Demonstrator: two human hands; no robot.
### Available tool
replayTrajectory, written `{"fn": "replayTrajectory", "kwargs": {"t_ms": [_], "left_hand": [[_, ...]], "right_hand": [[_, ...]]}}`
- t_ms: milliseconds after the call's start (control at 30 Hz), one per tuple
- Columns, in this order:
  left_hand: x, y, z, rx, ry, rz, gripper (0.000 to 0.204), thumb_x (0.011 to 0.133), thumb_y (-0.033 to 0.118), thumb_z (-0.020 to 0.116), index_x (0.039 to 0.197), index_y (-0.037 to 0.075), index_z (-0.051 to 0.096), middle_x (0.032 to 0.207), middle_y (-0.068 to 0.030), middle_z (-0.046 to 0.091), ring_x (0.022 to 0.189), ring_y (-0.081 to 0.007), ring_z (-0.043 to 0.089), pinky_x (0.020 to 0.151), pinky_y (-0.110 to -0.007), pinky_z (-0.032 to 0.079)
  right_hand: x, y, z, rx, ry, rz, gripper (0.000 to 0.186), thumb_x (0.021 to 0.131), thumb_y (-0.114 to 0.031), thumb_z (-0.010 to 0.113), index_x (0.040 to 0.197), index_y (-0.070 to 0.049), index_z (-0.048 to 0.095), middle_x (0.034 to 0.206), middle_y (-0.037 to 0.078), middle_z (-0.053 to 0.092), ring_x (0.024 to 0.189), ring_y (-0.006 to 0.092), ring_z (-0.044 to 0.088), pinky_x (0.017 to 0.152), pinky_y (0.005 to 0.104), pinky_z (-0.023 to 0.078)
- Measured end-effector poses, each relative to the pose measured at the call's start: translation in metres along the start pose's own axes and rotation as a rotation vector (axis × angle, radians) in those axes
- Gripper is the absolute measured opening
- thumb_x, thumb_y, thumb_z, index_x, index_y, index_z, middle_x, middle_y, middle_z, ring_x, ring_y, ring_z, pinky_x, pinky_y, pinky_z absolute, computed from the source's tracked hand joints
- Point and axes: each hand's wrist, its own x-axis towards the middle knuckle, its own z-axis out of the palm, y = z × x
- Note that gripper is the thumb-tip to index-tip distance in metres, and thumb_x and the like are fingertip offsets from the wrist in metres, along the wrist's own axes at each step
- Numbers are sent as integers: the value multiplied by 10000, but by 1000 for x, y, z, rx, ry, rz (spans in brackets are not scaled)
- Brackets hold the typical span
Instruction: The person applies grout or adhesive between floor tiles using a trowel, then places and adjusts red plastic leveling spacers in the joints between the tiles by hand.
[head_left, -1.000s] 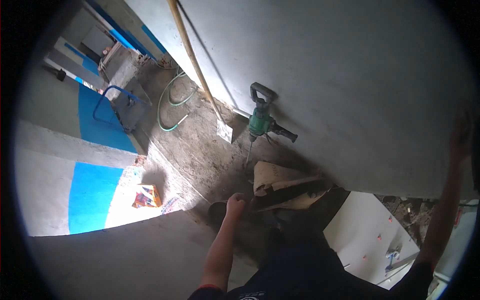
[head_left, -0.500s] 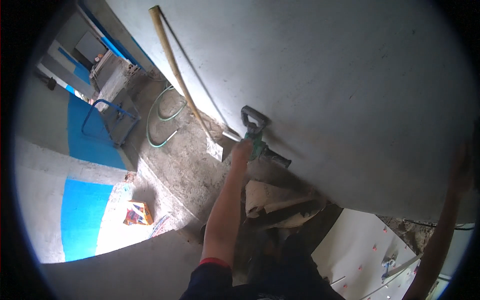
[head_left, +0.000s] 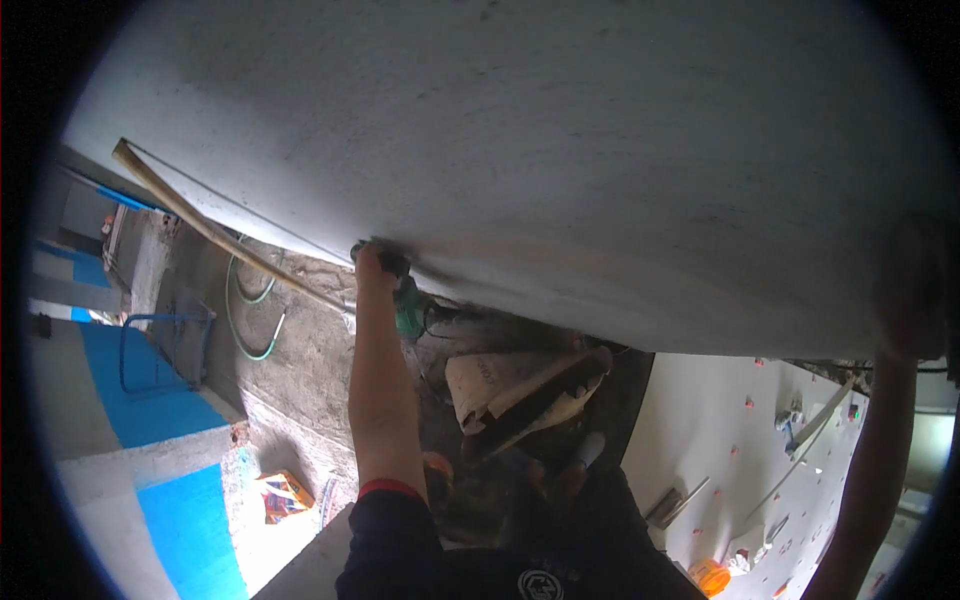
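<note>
A green and black power tool (head_left: 407, 308) stands low beside the pale wall (head_left: 600, 180). My left hand (head_left: 376, 262) is closed around its dark upper handle. My hand and forearm hide much of the tool, and its lower end is lost in shadow. Far to the right, my right hand (head_left: 908, 290) is up against the wall near its edge. Its fingers are dark and blurred, so their pose cannot be made out. A long wooden-handled tool (head_left: 225, 238) leans on the wall left of my left hand, its lower end behind my arm.
A crumpled brown paper sack (head_left: 520, 390) lies below the wall, near my feet. Left are a green hose (head_left: 232, 305), a blue-handled trolley (head_left: 165, 350) and an orange bag (head_left: 285, 497). A white panel (head_left: 690, 430) with red spots and loose tools lies right.
The view has turned, so the wall fills more of the top. My left hand has shifted onto the power tool's upper handle, and the tool stands closer to the wall.
</note>
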Motion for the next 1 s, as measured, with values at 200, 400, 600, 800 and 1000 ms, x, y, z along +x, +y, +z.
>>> {"fn": "replayTrajectory", "kwargs": {"t_ms": [200, 400, 600, 800, 1000], "left_hand": [[-111, -21, -13, -82, 195, -17, 112, 790, 155, 580, 690, 128, 540, 618, -28, 522, 558, -210, 537, 519, -369, 466], [-231, -64, -35, 8, 258, -6, 154, 778, 120, 567, 671, 131, 457, 616, -3, 427, 536, -157, 421, 489, -330, 368], [-325, -34, -34, -7, 167, -43, 151, 755, 69, 566, 666, 115, 453, 594, -7, 420, 485, -155, 415, 482, -281, 375], [-424, -17, 3, 286, 58, 92, 122, 739, 47, 552, 714, 94, 442, 583, -20, 402, 464, -153, 406, 437, -280, 360], [-519, 5, 50, 320, 5, 248, 87, 749, 53, 518, 814, 58, 460, 597, -15, 399, 426, -136, 384, 401, -257, 324]], "right_hand": [[3, -8, -3, 88, -10, -48, 175, 830, -158, 684, 968, -65, 634, 935, 69, 631, 902, 250, 572, 832, 372, 442], [13, -15, -4, 65, -17, -92, 251, 765, -139, 757, 987, -89, 647, 958, 56, 641, 927, 234, 577, 830, 333, 451], [13, -26, 13, 300, 126, 148, 249, 751, -172, 724, 980, -125, 637, 1011, 77, 586, 897, 256, 567, 820, 420, 447], [14, -33, 1, 78, -169, 208, 163, 718, -175, 705, 812, -140, 576, 878, 57, 515, 723, 217, 537, 627, 400, 453], [14, -34, 26, 35, 211, 90, 212, 766, -215, 685, 875, -71, 574, 976, 105, 535, 857, 260, 547, 749, 417, 462]]}}
